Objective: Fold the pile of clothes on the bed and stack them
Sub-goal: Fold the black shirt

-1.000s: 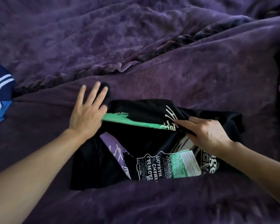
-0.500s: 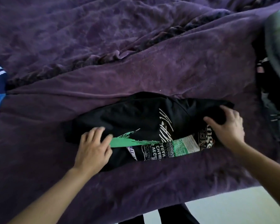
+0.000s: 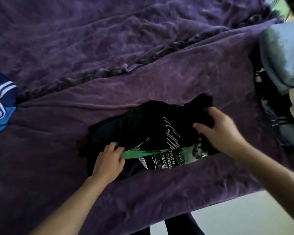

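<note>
A black T-shirt (image 3: pixel 143 126) with green and white print lies folded into a narrow band on the purple blanket (image 3: pixel 143 82). My left hand (image 3: pixel 108 162) rests on its near left part with fingers curled into the cloth by the green stripe. My right hand (image 3: pixel 221 131) grips the shirt's bunched right end, thumb and fingers pinching black fabric that is lifted and turned in toward the middle.
A blue garment with white stripes (image 3: pixel 0 106) lies at the left edge. A pile of unfolded clothes (image 3: pixel 282 78), grey-blue, beige and dark, sits at the right. The bed's near edge and pale floor (image 3: pixel 244 217) show at bottom right.
The top half of the shirt was brought down toward me, making a narrow band. My right hand then gathered the right end and carried it leftward; my left hand came down to the near left part.
</note>
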A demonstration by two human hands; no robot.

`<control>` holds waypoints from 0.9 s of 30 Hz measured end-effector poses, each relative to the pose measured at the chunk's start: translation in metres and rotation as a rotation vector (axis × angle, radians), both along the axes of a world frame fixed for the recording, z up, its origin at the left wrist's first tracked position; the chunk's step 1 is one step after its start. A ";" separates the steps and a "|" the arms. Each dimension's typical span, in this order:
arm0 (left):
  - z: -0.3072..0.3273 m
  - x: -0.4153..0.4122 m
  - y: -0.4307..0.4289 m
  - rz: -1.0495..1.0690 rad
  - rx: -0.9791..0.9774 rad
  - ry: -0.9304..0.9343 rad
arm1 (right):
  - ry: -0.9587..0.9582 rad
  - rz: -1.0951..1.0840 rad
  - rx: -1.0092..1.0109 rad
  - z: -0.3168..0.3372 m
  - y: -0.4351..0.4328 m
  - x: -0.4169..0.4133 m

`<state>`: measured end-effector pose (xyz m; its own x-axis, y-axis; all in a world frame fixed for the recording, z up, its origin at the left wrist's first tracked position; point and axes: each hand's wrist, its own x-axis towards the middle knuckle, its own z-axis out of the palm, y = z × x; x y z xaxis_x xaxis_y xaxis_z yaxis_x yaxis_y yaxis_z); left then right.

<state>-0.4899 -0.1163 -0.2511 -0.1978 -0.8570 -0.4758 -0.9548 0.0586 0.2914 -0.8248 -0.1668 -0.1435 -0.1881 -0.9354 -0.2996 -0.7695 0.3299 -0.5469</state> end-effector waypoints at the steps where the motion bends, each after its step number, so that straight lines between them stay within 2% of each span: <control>1: 0.004 0.003 0.002 0.045 -0.020 0.035 | 0.008 0.073 0.029 0.004 0.003 0.027; 4: 0.011 0.013 0.009 0.199 -0.055 0.099 | -0.083 0.281 0.258 -0.009 0.009 0.109; 6: 0.010 0.024 0.015 0.283 -0.072 0.092 | -0.225 0.353 0.431 -0.027 0.012 0.149; 7: 0.010 0.030 0.017 0.320 -0.090 0.085 | -0.279 0.362 0.443 -0.034 0.013 0.160; 10: 0.013 0.034 0.022 0.364 -0.238 0.093 | -0.327 0.253 0.137 -0.051 0.013 0.151; 12: 0.016 0.017 0.023 0.287 -0.398 0.145 | -0.230 0.092 -0.043 -0.059 0.006 0.118; 13: 0.016 0.004 0.022 0.220 -0.445 0.171 | -0.145 0.022 -0.067 -0.065 0.002 0.097; 15: 0.011 -0.025 0.019 0.075 -0.370 0.178 | 0.010 -0.065 0.059 -0.080 -0.007 0.057; 16: 0.004 -0.039 0.018 0.021 -0.259 0.155 | -0.001 -0.094 0.176 -0.089 -0.010 0.043; 19: -0.022 -0.066 0.013 -0.072 0.013 0.078 | -0.334 -0.166 0.410 -0.117 -0.006 0.032; 20: -0.029 -0.072 0.009 -0.104 0.044 0.064 | -0.372 -0.159 0.421 -0.126 -0.004 0.031; 22: -0.038 -0.077 0.000 -0.145 0.055 0.079 | -0.314 -0.125 0.369 -0.136 -0.001 0.030; 24: -0.038 -0.073 -0.007 -0.067 0.071 0.205 | -0.296 -0.155 0.302 -0.133 -0.002 0.031; 27: -0.020 -0.054 -0.007 0.290 0.087 0.516 | -0.212 -0.125 0.178 -0.101 -0.003 0.040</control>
